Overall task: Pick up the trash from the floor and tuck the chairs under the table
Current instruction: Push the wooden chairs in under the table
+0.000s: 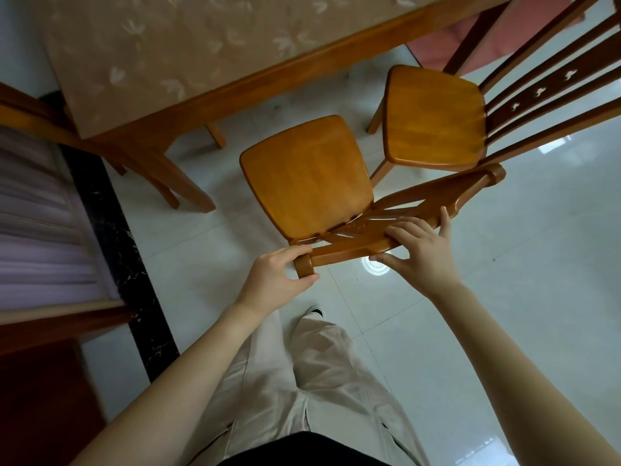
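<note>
A wooden chair (305,176) stands in front of me, its seat facing the wooden table (235,72) and just short of the table's edge. My left hand (274,275) grips the left end of the chair's top rail. My right hand (418,250) holds the same rail near its middle, fingers curled over it. A second wooden chair (433,119) stands to the right, also pulled out from the table. No trash is visible on the white tiled floor.
The table carries a beige flowered cloth; its leg (174,176) stands left of the held chair. A black floor strip (117,237) and a sofa or bed edge lie at left. A pink cushioned seat (447,42) sits top right. My legs are below.
</note>
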Motion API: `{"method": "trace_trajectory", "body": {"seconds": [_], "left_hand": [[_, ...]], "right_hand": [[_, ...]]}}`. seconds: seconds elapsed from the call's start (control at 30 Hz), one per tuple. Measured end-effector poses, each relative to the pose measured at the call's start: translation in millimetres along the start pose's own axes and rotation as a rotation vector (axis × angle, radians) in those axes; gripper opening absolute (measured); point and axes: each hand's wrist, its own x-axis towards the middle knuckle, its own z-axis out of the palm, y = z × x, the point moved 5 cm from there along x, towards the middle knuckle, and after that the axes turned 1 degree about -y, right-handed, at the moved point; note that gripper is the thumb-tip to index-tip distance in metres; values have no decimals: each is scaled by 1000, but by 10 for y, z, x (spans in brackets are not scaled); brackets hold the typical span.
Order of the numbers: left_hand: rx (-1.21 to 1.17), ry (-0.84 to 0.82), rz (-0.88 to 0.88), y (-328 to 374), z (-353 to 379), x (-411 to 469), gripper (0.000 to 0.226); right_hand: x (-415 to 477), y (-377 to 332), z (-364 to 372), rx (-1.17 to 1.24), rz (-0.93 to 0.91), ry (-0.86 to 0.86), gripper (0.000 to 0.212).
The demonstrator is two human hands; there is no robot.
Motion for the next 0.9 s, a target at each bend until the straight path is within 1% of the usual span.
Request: {"method": "trace_trajectory", "body": {"seconds": [0.13,0.33,0.67,0.77,0.9], "left_hand": [[6,4,-3,-7,33,-17,57],[0,7,3,-58,9,14,58],[21,20,-42,-300,-319,284,57],[3,20,-37,-325,-395,416,54],[-53,48,-68,-395,-502,590,51]], "right_hand": [[8,32,45,83,-27,36,61],[89,35,76,194,-33,95,51],[446,-101,204,183,-24,113,46],[599,-100,200,174,-36,103,48],[833,-122,180,168,-51,116,44]]}}
